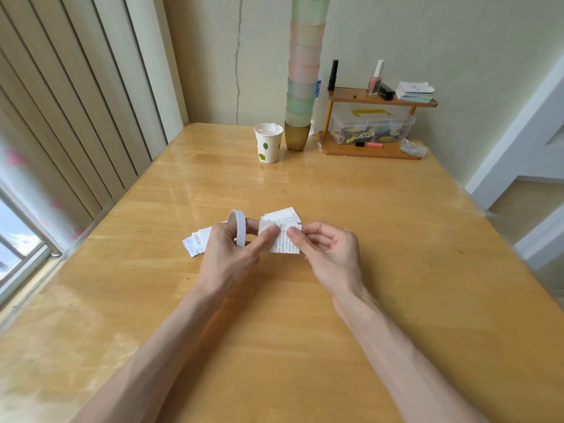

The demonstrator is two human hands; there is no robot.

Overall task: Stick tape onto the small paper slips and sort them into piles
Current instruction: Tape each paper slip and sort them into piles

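A small printed paper slip (pixel 283 241) is held just over the middle of the table (pixel 305 331), between both hands. The right hand (pixel 326 251) pinches its right edge, thumb and forefinger closed on it. The left hand (pixel 229 254) has fingers curled round a white tape roll (pixel 239 227), and its thumb lies on the slip's left part. A left pile (pixel 193 244) of slips lies behind this hand, a back pile (pixel 282 215) just behind the held slip. Far back stand a paper cup (pixel 268 143) and a wooden shelf (pixel 375 151)

Glossy wooden table (pixel 396 239), cracked cream wall (pixel 238 56), daylit window (pixel 18 233) leftward.
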